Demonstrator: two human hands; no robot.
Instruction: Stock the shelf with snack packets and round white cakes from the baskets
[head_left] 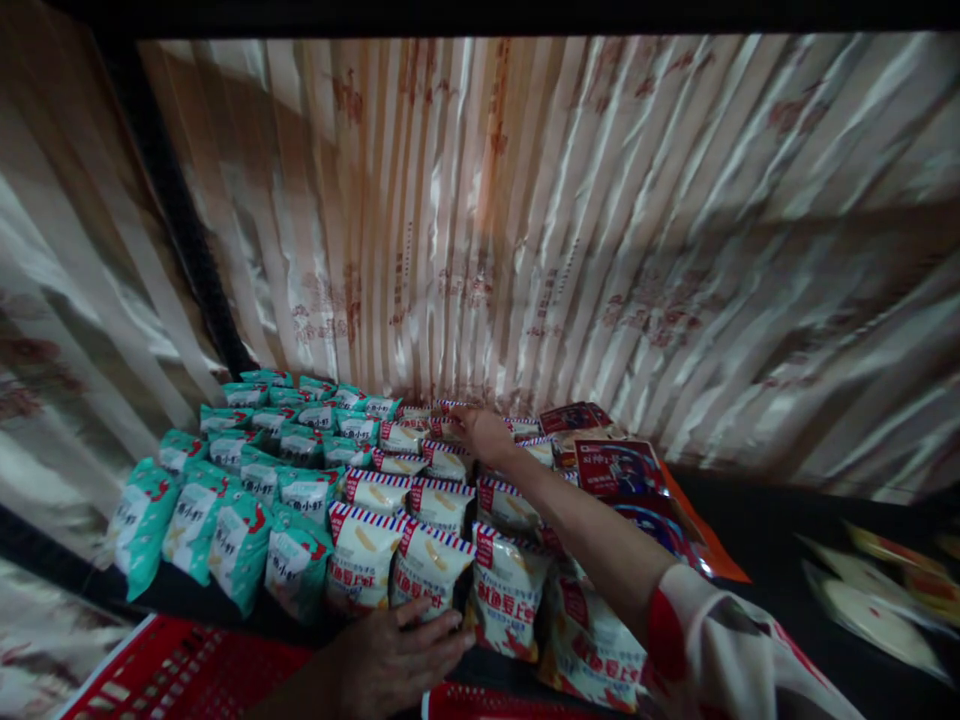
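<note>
My right hand (484,436) reaches over the rows of white snack bags with red-and-blue striped tops. Its fingers are closed at the top of a snack bag (448,430) in a back row; the fingertips are partly hidden. Lower down, my left hand (409,645) has its fingers stretched out, lying against the lower front of a white snack bag (431,565) in the front row. Beside that bag stand another white snack bag (364,560) on the left and one more (506,590) on the right.
Teal snack bags (247,550) fill the shelf's left side in several rows. Dark red and blue packets (619,470) lie right of the white bags, with flat blurred packages (874,610) farther right. A red basket (187,665) sits below the black shelf (757,520). Pleated sheeting (450,220) hangs behind.
</note>
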